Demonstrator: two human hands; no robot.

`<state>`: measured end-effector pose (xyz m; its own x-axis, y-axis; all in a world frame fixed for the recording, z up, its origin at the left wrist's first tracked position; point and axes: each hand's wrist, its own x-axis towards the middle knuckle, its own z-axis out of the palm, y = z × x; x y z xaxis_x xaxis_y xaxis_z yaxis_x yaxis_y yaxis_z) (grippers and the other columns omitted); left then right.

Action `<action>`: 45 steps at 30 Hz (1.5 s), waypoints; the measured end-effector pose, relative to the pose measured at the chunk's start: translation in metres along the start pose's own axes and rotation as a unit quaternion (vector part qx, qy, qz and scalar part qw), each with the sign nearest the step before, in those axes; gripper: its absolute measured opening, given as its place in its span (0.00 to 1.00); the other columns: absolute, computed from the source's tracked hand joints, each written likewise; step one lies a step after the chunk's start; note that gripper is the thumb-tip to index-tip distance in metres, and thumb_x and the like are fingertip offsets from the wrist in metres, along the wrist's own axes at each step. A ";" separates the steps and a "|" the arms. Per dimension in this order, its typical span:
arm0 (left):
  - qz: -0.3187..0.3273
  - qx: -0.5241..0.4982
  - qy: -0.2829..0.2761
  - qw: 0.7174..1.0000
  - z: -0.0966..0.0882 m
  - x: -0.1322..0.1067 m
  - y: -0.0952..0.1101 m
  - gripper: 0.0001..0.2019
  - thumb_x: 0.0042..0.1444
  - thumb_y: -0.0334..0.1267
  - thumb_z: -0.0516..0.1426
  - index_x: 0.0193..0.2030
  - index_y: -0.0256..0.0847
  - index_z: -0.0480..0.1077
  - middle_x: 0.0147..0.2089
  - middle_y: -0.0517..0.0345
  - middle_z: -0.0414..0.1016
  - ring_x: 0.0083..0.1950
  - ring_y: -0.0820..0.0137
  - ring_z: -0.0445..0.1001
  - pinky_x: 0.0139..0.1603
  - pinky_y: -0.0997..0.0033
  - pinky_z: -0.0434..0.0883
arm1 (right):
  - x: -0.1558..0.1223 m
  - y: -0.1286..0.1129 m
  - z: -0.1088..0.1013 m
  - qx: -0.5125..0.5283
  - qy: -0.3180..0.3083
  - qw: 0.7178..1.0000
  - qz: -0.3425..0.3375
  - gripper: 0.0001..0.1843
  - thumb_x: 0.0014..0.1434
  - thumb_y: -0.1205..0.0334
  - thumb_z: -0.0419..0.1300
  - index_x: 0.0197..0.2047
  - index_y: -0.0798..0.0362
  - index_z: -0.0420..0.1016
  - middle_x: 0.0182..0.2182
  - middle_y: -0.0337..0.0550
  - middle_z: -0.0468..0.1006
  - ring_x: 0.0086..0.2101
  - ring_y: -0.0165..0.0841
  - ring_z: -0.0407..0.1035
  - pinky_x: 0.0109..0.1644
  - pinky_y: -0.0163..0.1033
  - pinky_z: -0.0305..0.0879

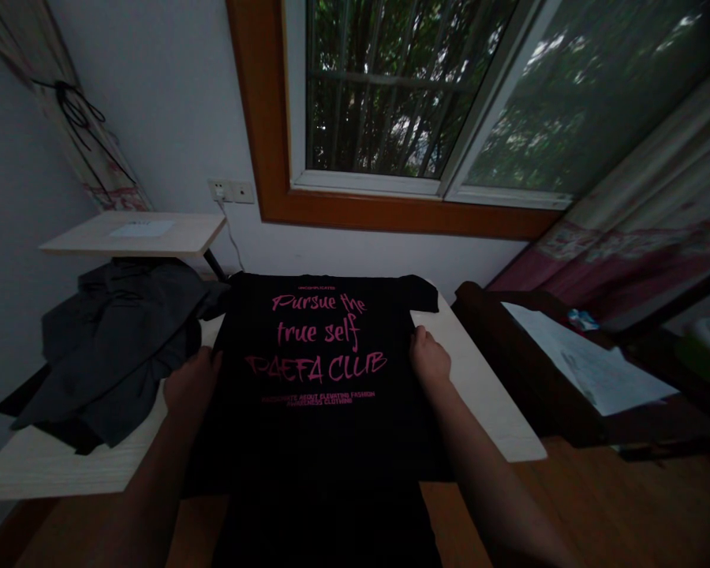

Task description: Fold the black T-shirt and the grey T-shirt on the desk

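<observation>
black t-shirt [319, 355] lies flat, print up, across the middle of the desk [485, 394]. its collar end is toward the far edge. its hem runs over the near edge and hangs below it.

left hand [192, 383] sits at the shirt's left side edge and right hand [429, 359] at its right side edge, both touching the cloth at about the level of the print. the fingers are curled, but the light is dim: cannot tell whether either hand has cloth pinched or only rests on it.

handling, judged: thin knit, light, limp, no stiffness of its own. it would sag and crease wherever unsupported, and it is not fragile. it should slide easily on the smooth top. the side seams and shoulders look the best places to take hold. the printed area is better left unpinched.

edges and room: a grey garment heap [112, 339] takes the left part of the desk, just beside the shirt's left sleeve and the left hand. there is a bare strip of top along the right edge. a dark cabinet [509, 355] with papers [592, 363] stands close off the right edge. a small shelf [136, 233] is behind the far left corner.
</observation>
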<state>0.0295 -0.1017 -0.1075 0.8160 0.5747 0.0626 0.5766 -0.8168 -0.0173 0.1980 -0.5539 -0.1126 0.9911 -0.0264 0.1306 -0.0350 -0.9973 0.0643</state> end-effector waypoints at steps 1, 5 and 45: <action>0.005 0.007 0.009 1.000 0.001 -0.003 -0.001 0.25 0.70 0.54 0.40 0.51 0.40 0.71 0.42 0.44 0.80 0.38 0.54 0.80 0.36 0.61 0.68 | -0.002 0.002 0.000 0.000 -0.006 1.000 0.002 0.18 0.75 0.56 0.40 0.55 0.56 0.65 0.43 0.54 0.77 0.38 0.39 0.77 0.36 0.38 0.65; 0.024 0.029 0.028 0.999 0.006 -0.016 -0.009 0.25 0.71 0.53 0.38 0.52 0.41 0.69 0.41 0.45 0.81 0.38 0.55 0.80 0.35 0.64 0.67 | -0.008 0.010 0.002 -0.002 -0.018 1.000 -0.001 0.18 0.75 0.56 0.39 0.55 0.55 0.65 0.42 0.52 0.79 0.38 0.39 0.78 0.36 0.38 0.64; -0.003 0.000 0.009 1.000 0.003 0.001 0.001 0.24 0.70 0.52 0.40 0.50 0.39 0.72 0.46 0.44 0.80 0.42 0.55 0.80 0.39 0.62 0.70 | 0.017 0.010 0.009 -0.030 0.008 0.999 -0.016 0.19 0.75 0.59 0.39 0.56 0.55 0.67 0.43 0.53 0.75 0.36 0.39 0.77 0.35 0.39 0.66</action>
<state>0.0309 -0.1023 -0.1107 0.8116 0.5785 0.0810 0.5815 -0.8134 -0.0164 0.2153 -0.5654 -0.1188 0.9898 0.0072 0.1424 -0.0112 -0.9917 0.1282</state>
